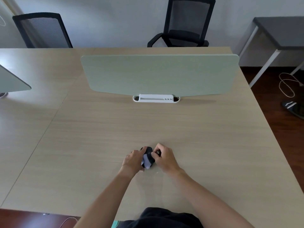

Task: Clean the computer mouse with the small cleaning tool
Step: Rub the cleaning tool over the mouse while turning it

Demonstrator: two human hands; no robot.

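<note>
A dark, glossy, rounded computer mouse was found on the pale wood-grain counter, near its front edge, held between both hands. The left hand was clasped on the mouse's left side, its grip closed around the body. The right hand was clenched around a small dark cleaning tool, pressed against the mouse's right side. A pale green divider panel stood well behind.

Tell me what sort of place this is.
Probably an office: a long shared desk with green divider screens, mesh office chairs pulled up opposite, and a computer mouse held in both hands.
</note>
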